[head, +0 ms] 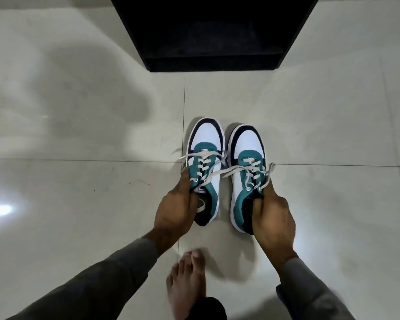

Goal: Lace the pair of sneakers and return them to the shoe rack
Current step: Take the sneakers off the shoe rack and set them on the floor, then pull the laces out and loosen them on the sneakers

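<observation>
Two white, teal and black sneakers sit side by side over the tiled floor, toes pointing away from me. My left hand [173, 211] grips the left sneaker [206, 153] at its collar, fingers inside the opening. The right sneaker [245, 158] is held the same way by my right hand [273, 218]. Both carry white laces [231, 170] threaded through the eyelets, with loose ends trailing sideways and crossing between the shoes. The black shoe rack [213, 42] stands straight ahead, its lowest shelf dark and open.
My bare foot [187, 280] rests on the pale floor tiles [79, 192] just below the hands. Grey sleeves cover both forearms. Open floor lies left and right of the shoes and between them and the rack.
</observation>
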